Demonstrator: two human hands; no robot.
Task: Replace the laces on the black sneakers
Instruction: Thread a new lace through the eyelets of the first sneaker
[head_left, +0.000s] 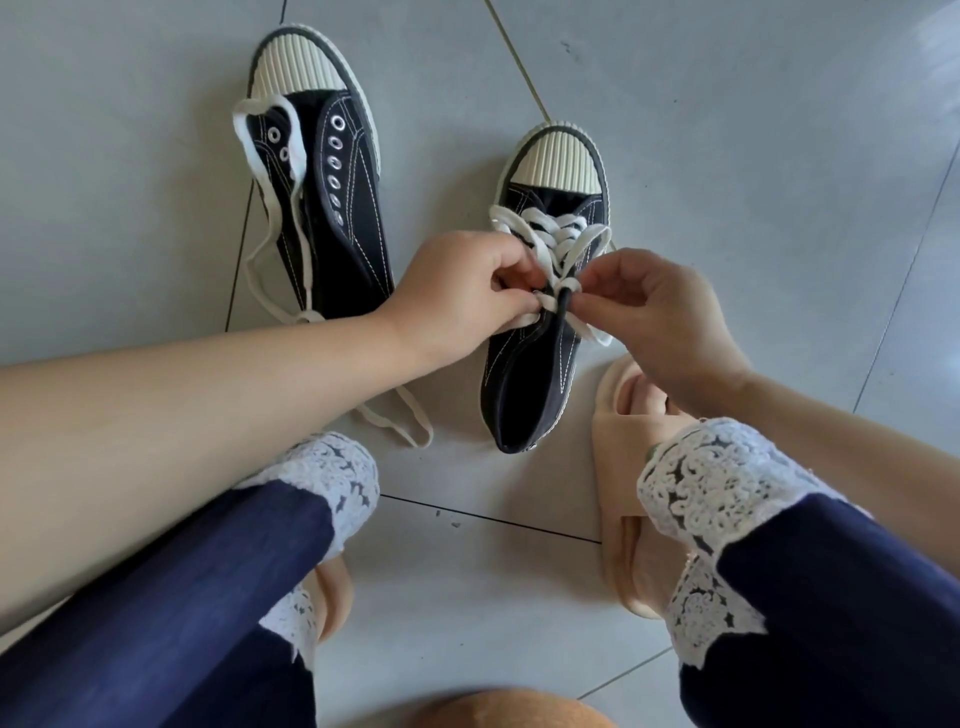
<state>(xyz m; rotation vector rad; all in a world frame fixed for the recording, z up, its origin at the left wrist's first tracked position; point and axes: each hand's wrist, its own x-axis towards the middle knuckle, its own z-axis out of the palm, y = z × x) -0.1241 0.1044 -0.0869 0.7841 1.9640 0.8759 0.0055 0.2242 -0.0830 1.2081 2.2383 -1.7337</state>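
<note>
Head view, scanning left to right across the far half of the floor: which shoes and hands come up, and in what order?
Unlaced sneaker → left hand → laced sneaker → right hand. Both hands pinch the white lace over the laced sneaker's tongue.

The unlaced sneaker (332, 208) and the laced sneaker (524, 374) are black with white stitching and cream ribbed toe caps (296, 67); the laces (550, 234) are white. Navy trousers (208, 597) end in white patterned lace cuffs (711, 493) above peach slippers (615, 467), on pale grey floor tiles (727, 130).
</note>
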